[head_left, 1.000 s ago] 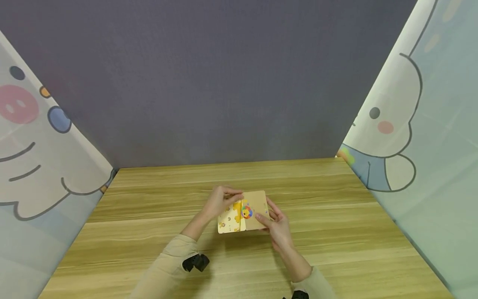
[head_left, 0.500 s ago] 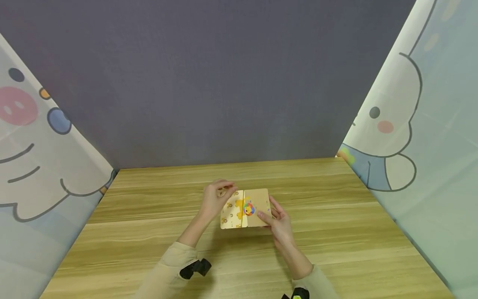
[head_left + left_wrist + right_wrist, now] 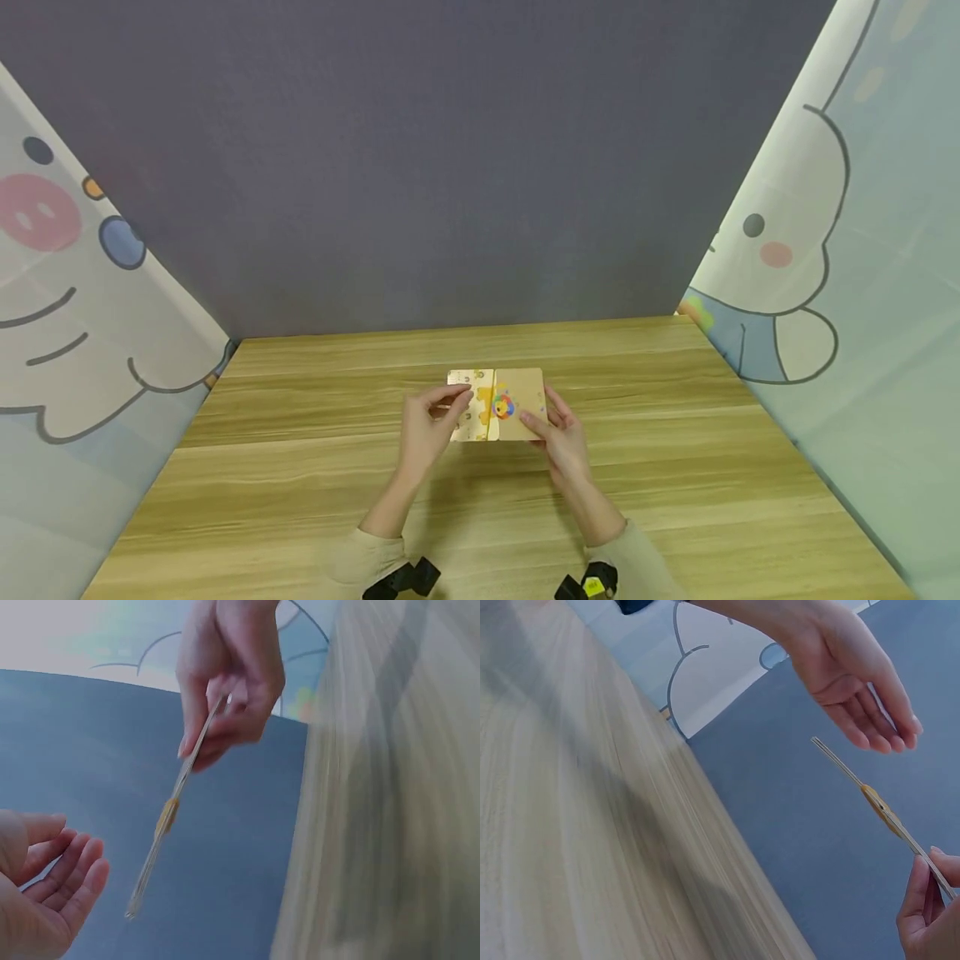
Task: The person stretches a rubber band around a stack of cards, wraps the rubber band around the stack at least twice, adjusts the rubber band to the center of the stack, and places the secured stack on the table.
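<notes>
A thin, small notebook (image 3: 521, 383), part kraft brown and part cream with yellow cartoon patterns, is held up over the table. A yellow strip runs down it beside a colourful cartoon bear. My right hand (image 3: 566, 450) pinches its right side, thumb on the front and fingers behind. Both wrist views show the notebook edge-on, with a yellow piece (image 3: 883, 811) bulging around its middle. My left hand (image 3: 422, 432) overlaps its left end in the head view. In the left wrist view this left hand (image 3: 45, 885) is apart from the notebook, fingers loosely bent, holding nothing.
A wood-grain table (image 3: 300, 483) lies beneath both hands. Behind it rises a dark grey panel (image 3: 450, 167). Cartoon-printed curtains stand at the left (image 3: 97, 350) and right (image 3: 885, 333). Black wrist devices (image 3: 401, 579) sit on the sleeves.
My left hand has come off the notebook's top edge and moved left, then down in front of its left end. The right hand has shifted the notebook slightly up and to the right.
</notes>
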`<state>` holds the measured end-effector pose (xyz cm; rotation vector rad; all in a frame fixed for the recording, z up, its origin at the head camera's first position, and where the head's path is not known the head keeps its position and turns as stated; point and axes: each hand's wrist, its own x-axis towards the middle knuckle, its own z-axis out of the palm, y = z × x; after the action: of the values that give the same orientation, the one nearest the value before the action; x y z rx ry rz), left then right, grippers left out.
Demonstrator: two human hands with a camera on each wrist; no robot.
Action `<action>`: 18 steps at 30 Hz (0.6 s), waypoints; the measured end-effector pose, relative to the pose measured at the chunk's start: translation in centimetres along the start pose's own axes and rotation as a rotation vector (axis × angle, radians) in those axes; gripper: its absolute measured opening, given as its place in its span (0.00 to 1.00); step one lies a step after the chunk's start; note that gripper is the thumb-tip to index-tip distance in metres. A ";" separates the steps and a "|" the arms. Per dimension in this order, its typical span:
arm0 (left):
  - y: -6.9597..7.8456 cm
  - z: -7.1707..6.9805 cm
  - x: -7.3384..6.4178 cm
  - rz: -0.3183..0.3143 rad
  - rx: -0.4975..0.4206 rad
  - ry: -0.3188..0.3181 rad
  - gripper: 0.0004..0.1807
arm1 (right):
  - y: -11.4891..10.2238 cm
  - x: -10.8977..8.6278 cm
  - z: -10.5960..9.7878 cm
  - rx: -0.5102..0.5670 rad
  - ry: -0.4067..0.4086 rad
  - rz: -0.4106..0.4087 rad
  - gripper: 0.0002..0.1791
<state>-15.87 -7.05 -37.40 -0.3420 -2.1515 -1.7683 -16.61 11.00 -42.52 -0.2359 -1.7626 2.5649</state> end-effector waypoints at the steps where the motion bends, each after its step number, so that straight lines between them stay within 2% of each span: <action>1: 0.3 0.1 -0.4 -0.016 -0.027 0.009 0.07 | 0.0 0.0 0.0 -0.003 0.001 -0.001 0.36; 4: 1.1 0.4 -1.4 -0.079 -0.120 0.030 0.07 | -0.1 0.1 0.0 -0.007 0.001 0.000 0.36; 8: 0.3 0.9 -2.6 -0.174 -0.243 0.043 0.08 | -0.1 0.2 0.0 -0.011 0.000 0.001 0.35; 11: -1.1 1.3 -3.5 -0.233 -0.322 0.055 0.10 | 0.0 0.3 0.0 -0.012 -0.002 -0.003 0.35; 13: -2.2 1.6 -4.1 -0.250 -0.353 0.062 0.11 | 0.1 0.3 0.0 -0.003 -0.010 -0.010 0.35; 16: -4.0 2.2 -4.8 -0.256 -0.371 0.077 0.14 | 0.2 0.3 0.0 0.025 -0.024 -0.016 0.35; 18: -5.8 2.7 -5.2 -0.240 -0.375 0.079 0.16 | 0.2 0.4 0.0 0.039 -0.031 -0.021 0.35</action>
<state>-13.64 -5.42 -45.17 -0.1011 -1.8639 -2.2828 -16.96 10.94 -42.72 -0.1763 -1.7133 2.5997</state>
